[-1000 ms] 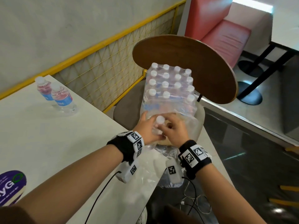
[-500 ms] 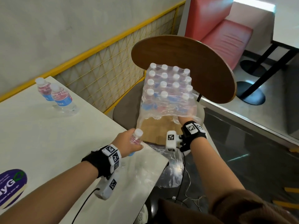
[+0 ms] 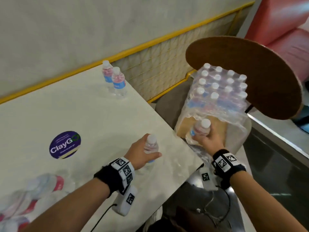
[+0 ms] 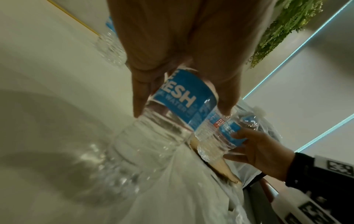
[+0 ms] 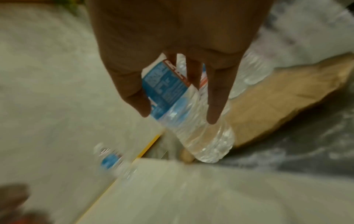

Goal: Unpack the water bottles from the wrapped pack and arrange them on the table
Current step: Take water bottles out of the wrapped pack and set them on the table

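Head view: left hand (image 3: pixel 142 154) grips a near-upright bottle (image 3: pixel 151 146) over the table (image 3: pixel 83 118), probably just above it, placed pair (image 3: pixel 113 79) at 11 o'clock; right hand (image 3: pixel 209 139) grips another bottle (image 3: pixel 201 128) at the pack (image 3: pixel 219 91).

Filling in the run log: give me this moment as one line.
left hand: grips water bottle over table | right hand: grips second bottle at wrapped pack

Two water bottles (image 3: pixel 115 81) stand at the counter's (image 3: pixel 80 114) far edge. Two more are held, one in each of the two hands: left (image 3: pixel 138 155), right (image 3: pixel 209 141). One wrapped pack (image 3: pixel 219 91) shows about fifteen caps. One ClayGo sticker (image 3: pixel 65 144).
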The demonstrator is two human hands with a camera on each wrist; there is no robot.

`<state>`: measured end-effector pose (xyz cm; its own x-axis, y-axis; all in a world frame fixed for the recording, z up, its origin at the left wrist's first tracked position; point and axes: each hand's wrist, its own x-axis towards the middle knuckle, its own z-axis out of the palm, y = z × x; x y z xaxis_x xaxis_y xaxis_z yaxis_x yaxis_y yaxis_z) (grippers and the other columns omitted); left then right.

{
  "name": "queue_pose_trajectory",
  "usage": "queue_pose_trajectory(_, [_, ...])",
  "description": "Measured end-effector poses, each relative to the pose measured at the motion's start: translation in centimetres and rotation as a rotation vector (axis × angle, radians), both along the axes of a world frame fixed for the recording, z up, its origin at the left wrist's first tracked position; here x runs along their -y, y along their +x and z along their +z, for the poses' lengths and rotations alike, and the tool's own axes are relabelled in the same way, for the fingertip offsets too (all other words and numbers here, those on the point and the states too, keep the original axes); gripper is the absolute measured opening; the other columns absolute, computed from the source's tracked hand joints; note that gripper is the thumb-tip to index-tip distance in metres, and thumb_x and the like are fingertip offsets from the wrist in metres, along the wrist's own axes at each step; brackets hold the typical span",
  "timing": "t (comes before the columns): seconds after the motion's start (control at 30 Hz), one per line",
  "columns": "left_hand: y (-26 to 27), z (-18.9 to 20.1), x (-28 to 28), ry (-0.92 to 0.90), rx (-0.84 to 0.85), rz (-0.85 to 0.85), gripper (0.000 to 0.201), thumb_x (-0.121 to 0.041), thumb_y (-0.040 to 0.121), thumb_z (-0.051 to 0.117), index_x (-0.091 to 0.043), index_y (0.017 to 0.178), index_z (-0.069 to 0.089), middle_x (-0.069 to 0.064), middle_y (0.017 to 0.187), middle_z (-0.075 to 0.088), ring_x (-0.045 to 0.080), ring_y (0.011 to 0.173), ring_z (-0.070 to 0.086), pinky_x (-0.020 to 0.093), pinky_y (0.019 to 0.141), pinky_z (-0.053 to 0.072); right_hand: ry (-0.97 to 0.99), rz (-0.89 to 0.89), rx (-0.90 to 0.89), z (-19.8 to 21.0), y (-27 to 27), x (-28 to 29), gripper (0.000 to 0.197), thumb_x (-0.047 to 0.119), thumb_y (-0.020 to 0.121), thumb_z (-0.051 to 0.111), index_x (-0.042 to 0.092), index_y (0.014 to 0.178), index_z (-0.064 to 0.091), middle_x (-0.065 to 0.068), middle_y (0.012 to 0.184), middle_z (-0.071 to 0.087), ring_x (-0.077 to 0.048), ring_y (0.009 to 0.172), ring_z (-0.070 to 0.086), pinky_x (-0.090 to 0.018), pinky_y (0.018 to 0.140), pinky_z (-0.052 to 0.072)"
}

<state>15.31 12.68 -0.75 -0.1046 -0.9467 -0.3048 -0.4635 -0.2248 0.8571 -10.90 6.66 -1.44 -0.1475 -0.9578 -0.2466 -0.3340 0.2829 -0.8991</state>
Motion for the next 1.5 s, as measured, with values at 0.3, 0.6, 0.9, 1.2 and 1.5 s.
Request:
queue_pose_trajectory(0.3, [4.9,0.2,-7.1,-0.083,0.013,0.1,0.057,-0.024,0.069,0.082,-0.025,0.116,0.05,-0.01,0.109,0.055,0.011,0.101,0.053,0.022,0.087,0.04,0.072,0.695,-0.224,0.2,10.4,-8.7,0.064,0.02,0.068,0.08,0.031,0.121,0.047,0.004,0.109,0.061,-0.015,0.1,0.057,-0.025,0.083,0.044])
queue_pose_trajectory(0.6, [10.5,3.0,-13.5,0.072,0.335,-0.266,0.06,-0.035,0.069,0.081,-0.025,0.121,0.053,0.001,0.12,0.056,0.019,0.11,0.054,0.025,0.089,0.04,0.162,0.737,-0.133,-0.5,17.1,-12.4,0.068,0.014,0.067,0.079,0.026,0.124,0.045,0.003,0.115,0.062,-0.017,0.108,0.059,-0.037,0.099,0.045])
queue_pose_trajectory(0.9, [19.0,8.3,-16.9,-0.167,0.37,-0.145,0.048,-0.036,0.08,0.071,-0.025,0.124,0.054,-0.005,0.126,0.054,0.012,0.118,0.05,0.026,0.1,0.039,0.288,0.707,-0.184,-2.4,21.9,-18.0,0.096,0.013,0.073,0.078,0.021,0.146,0.016,0.002,0.129,0.049,-0.022,0.115,0.052,-0.036,0.088,0.048])
queue_pose_trajectory(1.2, [24.5,7.0,-16.4,0.14,0.755,-0.157,0.068,-0.067,0.073,0.053,-0.038,0.133,0.042,0.004,0.143,0.037,0.03,0.131,0.039,0.047,0.108,0.035,0.354,0.616,-0.013,-2.8,26.8,-21.4,0.107,0.001,0.07,0.079,0.027,0.144,0.006,0.003,0.122,0.042,-0.016,0.099,0.053,-0.043,0.074,0.056])
queue_pose_trajectory(1.5, [30.7,8.8,-18.5,0.127,0.349,0.217,0.054,-0.045,0.09,0.055,-0.031,0.14,0.039,0.001,0.148,0.038,0.018,0.137,0.035,0.032,0.106,0.03,0.313,0.712,0.013,-3.6,28.7,-22.8,0.124,0.01,0.064,0.085,0.019,0.147,-0.007,0.001,0.149,0.024,-0.014,0.131,0.033,-0.033,0.102,0.04])
